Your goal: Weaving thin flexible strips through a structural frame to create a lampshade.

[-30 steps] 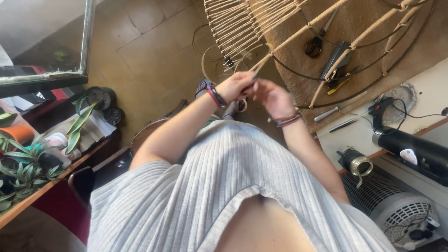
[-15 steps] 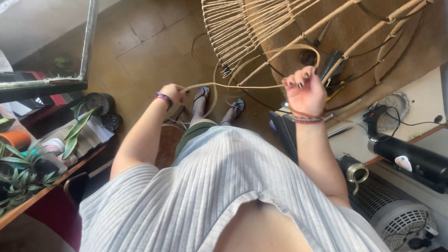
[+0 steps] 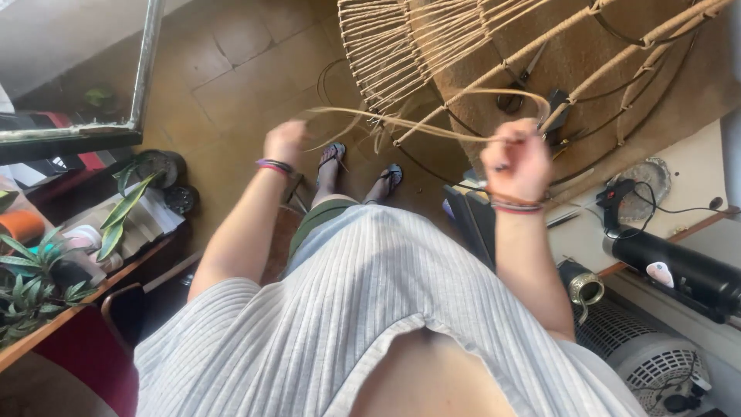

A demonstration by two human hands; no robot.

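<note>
L. hand: fingers curled together, closed on one end of a pale rattan strand. Grip seen from the back of the hand only; fingertip contact not visible. Beaded bracelet noted at the wrist.

R. hand: fingers folded into a fist, clamped on the same strand at its other end. Bracelets noted at that wrist.

Strand: stretched between both hands, long axis approx. horizontal across the view, slightly lower toward the R. hand. Beyond the R. hand it is seen to loop up and back over the fist. Loose thin ends are seen fanning out near the L. hand. Exact count of strands cannot be told.

Landmark: wicker frame, a cage of thin cane ribs, lying on its side. Strand is held just below the frame and in front of it, near its lower ribs; whether it is tied to the frame cannot be told. L. hand is placed below-left of the frame, R. hand below-right of it.

Also relative to frame: sandalled feet on the tiled floor, below it. Glue gun on a white worktop, to the lower right. Potted plants, far to the lower left.
</note>
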